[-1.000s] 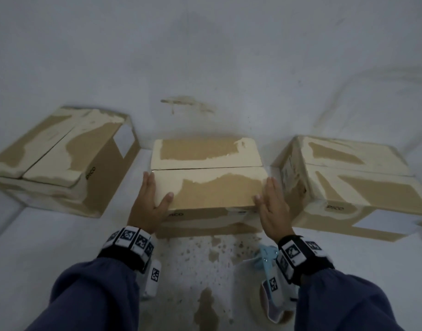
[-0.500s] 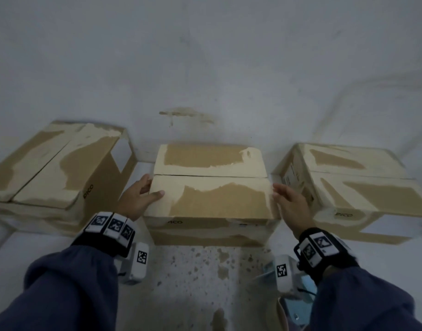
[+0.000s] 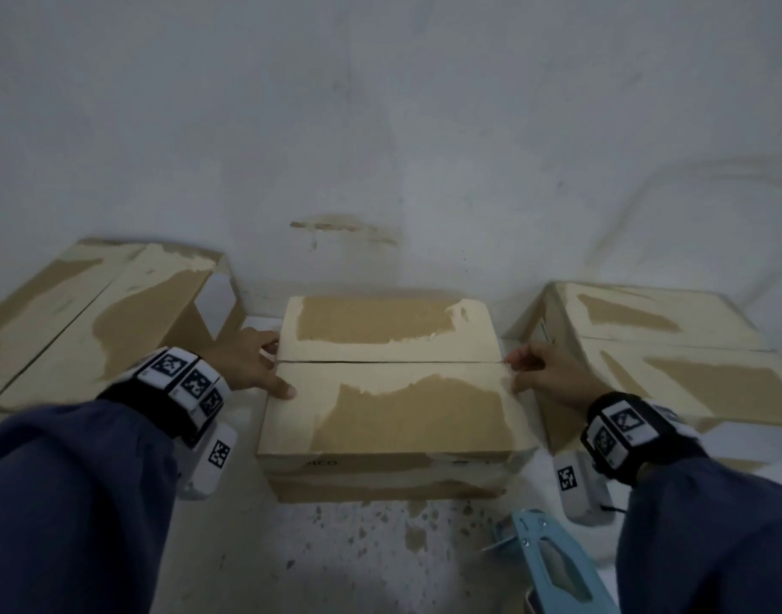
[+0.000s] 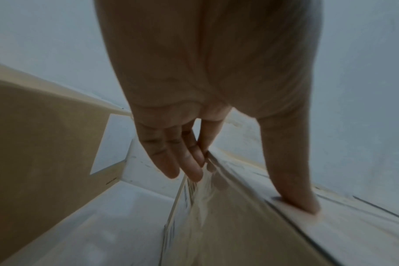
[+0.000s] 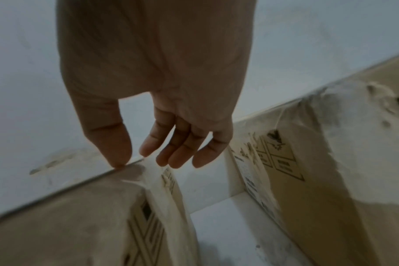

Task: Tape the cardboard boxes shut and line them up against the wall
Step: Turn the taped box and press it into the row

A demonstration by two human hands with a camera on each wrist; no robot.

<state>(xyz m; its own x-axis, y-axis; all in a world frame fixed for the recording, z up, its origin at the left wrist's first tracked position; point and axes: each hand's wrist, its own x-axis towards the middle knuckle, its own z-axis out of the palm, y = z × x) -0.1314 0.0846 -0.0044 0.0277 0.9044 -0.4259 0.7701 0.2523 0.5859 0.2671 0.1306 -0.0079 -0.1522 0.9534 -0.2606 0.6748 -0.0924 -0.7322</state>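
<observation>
Now I have left hand (image 3: pixel 243 363) and right hand (image 3: pixel 546 374), fingers relaxed, flanking middle box (image 3: pixel 389 392); lining-up step; next, nudge to wall (image 3: pixel 380 126).

Middle box (image 3: pixel 393 463) front reads a partial "ICO"

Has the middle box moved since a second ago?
Yes. The middle box slid away from the person toward the wall; the stained floor patch before it shows more.
</observation>
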